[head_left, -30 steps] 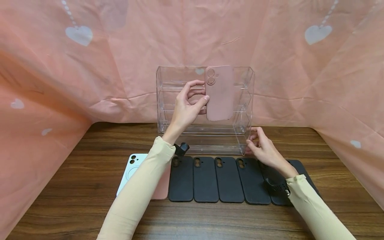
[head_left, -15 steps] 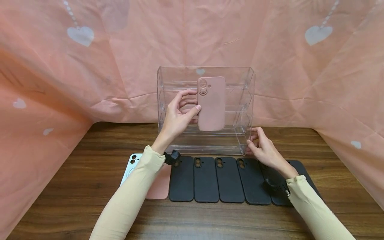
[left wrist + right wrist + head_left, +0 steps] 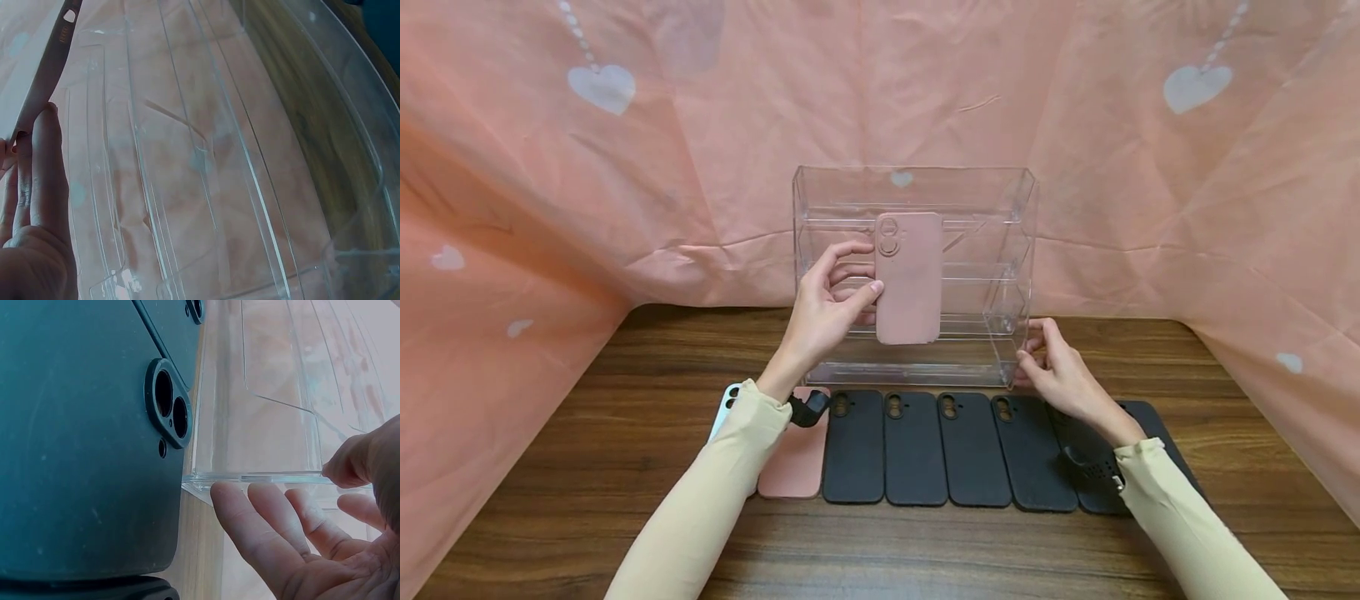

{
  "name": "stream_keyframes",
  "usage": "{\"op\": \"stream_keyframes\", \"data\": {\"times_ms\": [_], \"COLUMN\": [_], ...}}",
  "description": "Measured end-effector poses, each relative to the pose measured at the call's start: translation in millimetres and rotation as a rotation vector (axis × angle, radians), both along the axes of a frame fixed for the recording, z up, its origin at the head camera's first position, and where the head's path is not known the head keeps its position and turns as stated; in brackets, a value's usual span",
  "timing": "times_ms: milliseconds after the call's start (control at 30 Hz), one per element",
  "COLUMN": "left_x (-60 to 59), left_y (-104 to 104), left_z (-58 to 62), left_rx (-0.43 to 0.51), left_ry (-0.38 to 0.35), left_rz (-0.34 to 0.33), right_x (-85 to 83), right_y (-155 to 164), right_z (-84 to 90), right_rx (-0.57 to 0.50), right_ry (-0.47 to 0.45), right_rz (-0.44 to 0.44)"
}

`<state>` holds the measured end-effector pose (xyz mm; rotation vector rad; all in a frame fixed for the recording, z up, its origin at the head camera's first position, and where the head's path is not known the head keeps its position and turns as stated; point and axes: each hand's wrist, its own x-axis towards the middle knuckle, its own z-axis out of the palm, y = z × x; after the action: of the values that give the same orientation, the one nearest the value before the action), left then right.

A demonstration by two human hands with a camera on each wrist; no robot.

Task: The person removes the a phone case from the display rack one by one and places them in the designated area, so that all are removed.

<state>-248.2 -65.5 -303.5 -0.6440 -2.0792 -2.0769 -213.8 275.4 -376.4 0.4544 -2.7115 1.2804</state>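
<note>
My left hand (image 3: 826,310) pinches a pink phone case (image 3: 910,279) by its left edge, thumb in front and fingers behind. The case is upright, its camera cutouts at the top left, in front of a clear tiered acrylic display rack (image 3: 917,371). Seen from the left wrist, the case (image 3: 47,75) is nearly edge-on and apart from the rack's shelves. At the rack's lower right corner, my right hand (image 3: 1060,371) holds the side panel. The right wrist view has the thumb on one face of that panel (image 3: 281,440) and the fingers along the other.
Several black phone cases (image 3: 914,450) lie in a row before the rack, the right ones partly under my right arm. Left of them lie another pink case (image 3: 797,462) and a pale blue case (image 3: 724,408), mostly hidden by my sleeve. A pink curtain (image 3: 940,83) surrounds the wooden table.
My left hand has moved down and to the left with the pink phone case, from the rack's top tier to around its middle. My right hand stays at the rack's corner.
</note>
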Motion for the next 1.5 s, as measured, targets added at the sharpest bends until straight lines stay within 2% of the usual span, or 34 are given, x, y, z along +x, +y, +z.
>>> {"op": "stream_keyframes", "data": {"times_ms": [333,967,1233,1500], "left_x": [9.6,20.5,24.7,30.4], "left_y": [-16,-48,-63,-86], "left_z": [-4.3,-18.2,-22.4,-30.2], "left_rx": [-0.035,-0.056,-0.105,-0.136], "left_ry": [0.009,-0.072,-0.095,-0.143], "left_rz": [-0.002,0.034,0.061,0.077], "right_x": [0.3,-0.6,-1.9,-4.8], "right_y": [0,-2,-2,-6], "right_z": [-1.9,-6.0,-7.1,-6.3], "right_rx": [0.015,0.062,0.026,-0.017], "right_ry": [0.002,0.061,0.044,0.031], "right_rz": [-0.007,-0.031,-0.026,-0.005]}}
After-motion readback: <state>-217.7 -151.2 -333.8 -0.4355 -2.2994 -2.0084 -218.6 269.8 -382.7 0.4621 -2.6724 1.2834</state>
